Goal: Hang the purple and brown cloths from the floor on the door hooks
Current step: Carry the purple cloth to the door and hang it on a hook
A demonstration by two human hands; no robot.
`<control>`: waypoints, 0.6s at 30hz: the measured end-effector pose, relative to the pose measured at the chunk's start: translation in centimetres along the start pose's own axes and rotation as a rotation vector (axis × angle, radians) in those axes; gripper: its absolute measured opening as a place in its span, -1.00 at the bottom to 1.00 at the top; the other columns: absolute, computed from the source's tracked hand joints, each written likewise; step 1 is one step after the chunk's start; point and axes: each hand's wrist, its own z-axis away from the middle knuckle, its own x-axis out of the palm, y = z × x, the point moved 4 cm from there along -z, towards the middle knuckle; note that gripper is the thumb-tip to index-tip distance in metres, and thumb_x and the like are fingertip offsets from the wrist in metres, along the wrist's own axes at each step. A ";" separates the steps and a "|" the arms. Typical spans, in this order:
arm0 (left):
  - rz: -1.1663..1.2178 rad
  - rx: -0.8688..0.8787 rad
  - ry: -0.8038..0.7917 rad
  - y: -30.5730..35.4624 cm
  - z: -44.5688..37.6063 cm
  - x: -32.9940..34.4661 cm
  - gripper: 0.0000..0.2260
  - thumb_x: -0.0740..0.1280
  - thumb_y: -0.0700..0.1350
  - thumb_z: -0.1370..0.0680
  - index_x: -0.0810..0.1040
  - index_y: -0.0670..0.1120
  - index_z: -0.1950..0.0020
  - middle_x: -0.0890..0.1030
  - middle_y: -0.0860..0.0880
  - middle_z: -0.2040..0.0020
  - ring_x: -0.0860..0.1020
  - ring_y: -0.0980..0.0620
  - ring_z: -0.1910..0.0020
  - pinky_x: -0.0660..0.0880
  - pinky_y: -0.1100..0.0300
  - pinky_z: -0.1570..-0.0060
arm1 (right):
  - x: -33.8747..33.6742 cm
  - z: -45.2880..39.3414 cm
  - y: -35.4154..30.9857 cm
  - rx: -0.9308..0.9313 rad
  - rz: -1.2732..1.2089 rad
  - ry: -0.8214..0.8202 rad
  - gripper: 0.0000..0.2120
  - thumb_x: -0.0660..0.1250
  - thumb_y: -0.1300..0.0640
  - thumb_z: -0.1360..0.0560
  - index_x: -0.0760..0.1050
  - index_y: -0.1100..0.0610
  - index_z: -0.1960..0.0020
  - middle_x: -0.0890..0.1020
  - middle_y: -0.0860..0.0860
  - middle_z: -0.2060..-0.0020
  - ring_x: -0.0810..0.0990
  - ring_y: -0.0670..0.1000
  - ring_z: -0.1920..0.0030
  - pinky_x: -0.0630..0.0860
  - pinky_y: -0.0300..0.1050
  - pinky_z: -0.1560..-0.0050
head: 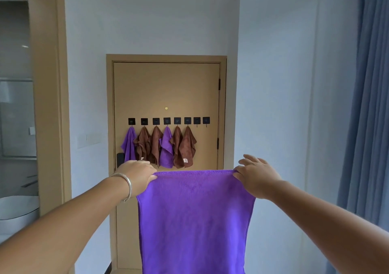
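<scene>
We hold a purple cloth [194, 221] spread flat in front of us by its top edge, both arms stretched toward the tan door [166, 88]. Our left hand [137, 177] pinches the upper left corner, fingers closed together on the fabric; a silver bangle [126, 186] sits on that wrist. Our right hand [257, 176] grips the upper right corner between thumb and lower fingers, while the upper fingers lift away, slightly spread. The cloth hangs straight down and runs out of the bottom of the view. On the door we count a row of eight black hooks [167, 121]. The six on the left carry cloths, from left: purple [128, 145], brown [143, 144], brown [155, 144], purple [166, 149], brown [176, 145], brown [188, 147]. The two hooks at the right end, one [197, 120] and the other [206, 120], are bare. A blue curtain [366, 105] hangs at far right; a white basin [17, 207] shows at lower left.
</scene>
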 end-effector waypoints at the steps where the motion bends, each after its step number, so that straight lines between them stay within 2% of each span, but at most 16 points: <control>1: -0.003 0.000 0.000 -0.3 -1.3 0.7 -0.68 0.02 0.05 -0.66 0.53 0.01 -0.17 0.54 0.06 -0.14 0.46 0.06 -0.23 0.37 0.16 -0.25 | 0.9 -1.4 0.4 0.005 -0.016 0.005 -0.59 -0.07 -0.06 -0.65 0.39 -0.07 -0.39 0.35 -0.04 -0.42 0.06 0.03 -0.52 0.14 -0.02 -0.45; 4: -0.013 -0.001 -0.003 -1.1 -5.2 2.4 -0.70 0.02 0.04 -0.67 0.53 0.02 -0.12 0.55 0.07 -0.10 0.46 0.07 -0.18 0.39 0.16 -0.21 | 3.4 -5.4 1.6 0.007 -0.023 0.021 -0.61 -0.04 -0.06 -0.65 0.39 -0.08 -0.38 0.35 -0.05 -0.42 0.05 0.03 -0.53 0.13 -0.01 -0.46; 11: -0.021 -0.016 0.050 -2.6 -15.7 4.9 -0.71 0.04 0.04 -0.66 0.53 0.02 0.01 0.52 0.07 0.05 0.48 0.08 0.02 0.43 0.16 -0.08 | 8.3 -15.5 5.7 -0.028 0.042 0.067 -0.66 0.02 0.01 -0.65 0.40 -0.08 -0.36 0.41 -0.06 -0.34 0.13 0.07 -0.48 0.25 -0.01 -0.40; 16: -0.016 -0.036 0.047 -3.8 -21.7 7.4 -0.70 0.03 0.04 -0.66 0.53 0.01 0.01 0.53 0.06 0.05 0.49 0.07 0.03 0.44 0.14 -0.08 | 11.5 -21.8 7.6 -0.043 0.016 0.079 -0.66 0.00 0.02 -0.64 0.42 -0.07 -0.32 0.43 -0.05 -0.29 0.16 0.05 -0.46 0.29 -0.02 -0.36; 18: -0.020 -0.039 0.021 -4.1 -23.6 8.9 -0.70 0.03 0.03 -0.66 0.53 0.00 0.01 0.54 0.06 0.05 0.49 0.06 0.01 0.43 0.14 -0.09 | 12.9 -23.9 8.2 -0.032 -0.013 0.073 -0.66 0.00 -0.01 -0.65 0.41 -0.07 -0.34 0.41 -0.06 -0.34 0.11 0.05 -0.49 0.26 -0.01 -0.39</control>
